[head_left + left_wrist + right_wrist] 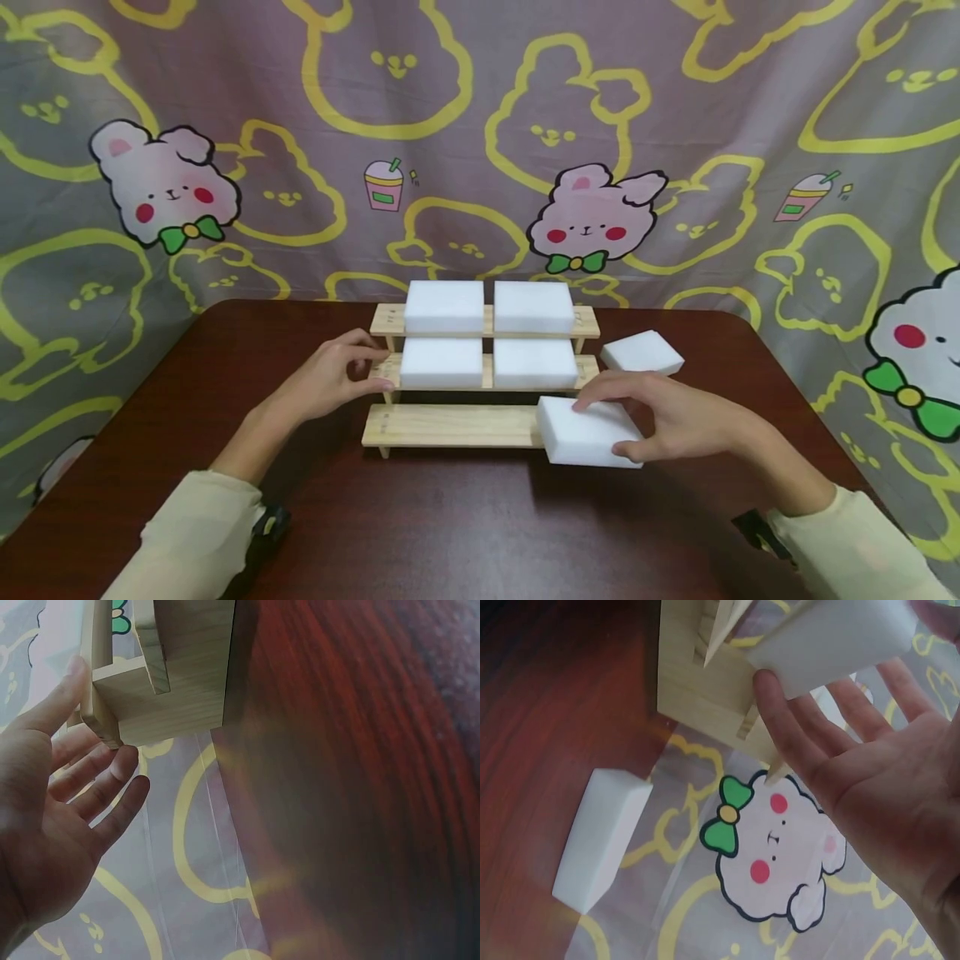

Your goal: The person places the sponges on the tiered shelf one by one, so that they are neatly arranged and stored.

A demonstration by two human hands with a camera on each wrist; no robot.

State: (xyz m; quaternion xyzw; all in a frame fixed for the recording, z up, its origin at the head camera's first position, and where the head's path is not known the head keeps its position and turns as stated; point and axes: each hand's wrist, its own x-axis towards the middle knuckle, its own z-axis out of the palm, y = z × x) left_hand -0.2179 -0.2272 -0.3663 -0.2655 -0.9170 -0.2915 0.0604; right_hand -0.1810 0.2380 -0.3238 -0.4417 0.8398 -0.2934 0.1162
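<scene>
A stepped wooden rack (450, 425) with three tiers stands on the table. Several white foam blocks (446, 307) sit on its top and middle tiers, two on each. My left hand (330, 377) holds the left end of the middle tier, thumb on one side and fingertips on the other, as the left wrist view shows at the rack's end (105, 712). With thumb and fingers, my right hand (675, 414) grips another white foam block (581, 429), slightly tilted, at the right end of the bottom tier. Whether that block rests on the tier cannot be told.
One more white foam block (642, 352) lies on the dark red-brown table (450, 525), right of the rack; the right wrist view shows this loose block (600, 840) too. Behind the table hangs a curtain (450, 167) with cartoon bears and rabbits.
</scene>
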